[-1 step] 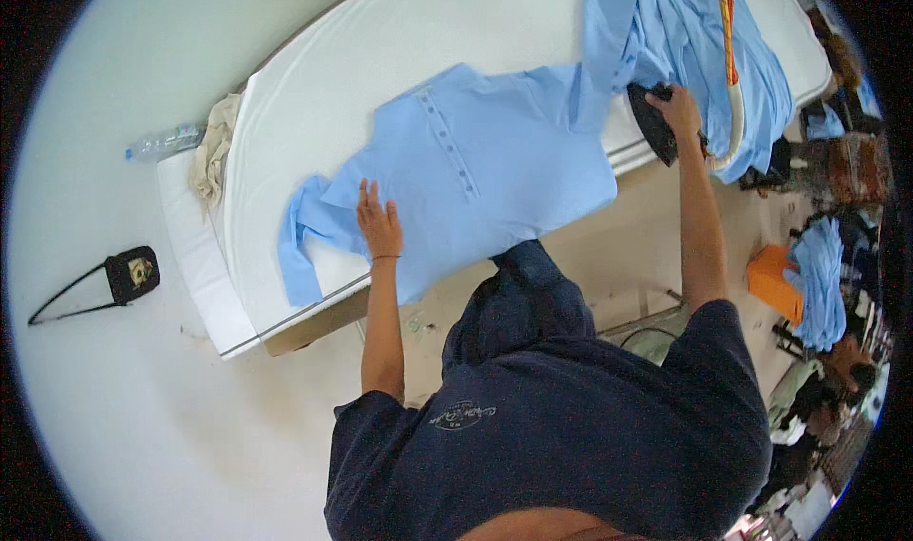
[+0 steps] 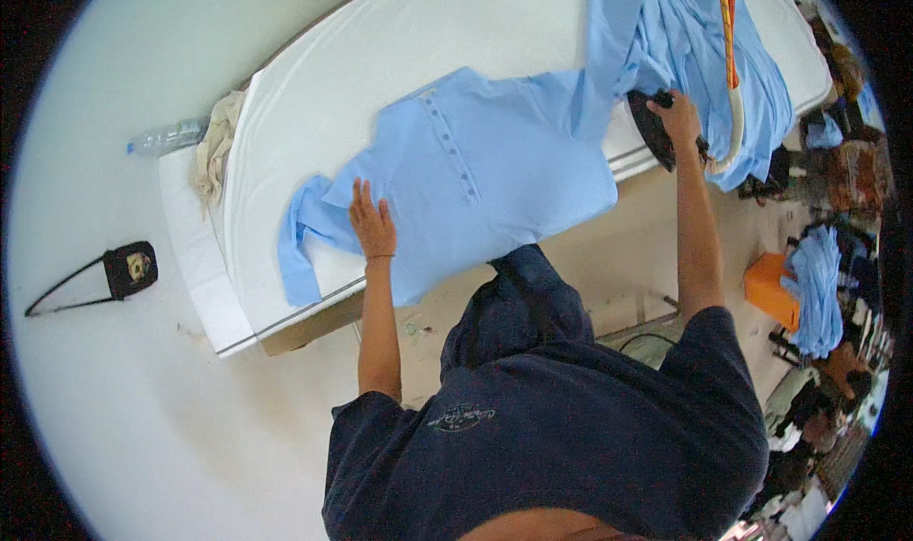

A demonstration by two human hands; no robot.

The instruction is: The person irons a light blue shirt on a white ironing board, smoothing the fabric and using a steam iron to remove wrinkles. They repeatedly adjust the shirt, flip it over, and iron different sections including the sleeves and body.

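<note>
A light blue shirt [image 2: 495, 151] lies spread on the white padded ironing table [image 2: 314, 94], its row of buttons facing up. Its lower edge hangs over the table's near side. My left hand [image 2: 373, 222] rests flat on the shirt near the left sleeve, fingers stretched out. To the right of the shirt, my right hand [image 2: 677, 121] grips the handle of a dark iron [image 2: 650, 132], which stands at the table's near edge. A pale hose and an orange cord [image 2: 729, 37] run from above down to the iron.
A heap of blue garments [image 2: 704, 56] lies at the table's far right. A beige cloth [image 2: 221, 146] and a plastic bottle [image 2: 169, 138] are at the left end. A black bag [image 2: 130, 270] hangs on the wall. An orange box [image 2: 772, 289] and more blue clothes [image 2: 815, 289] stand at right.
My left hand has slid slightly to the left over the shirt. My right hand stays on the iron, and the shirt lies as before.
</note>
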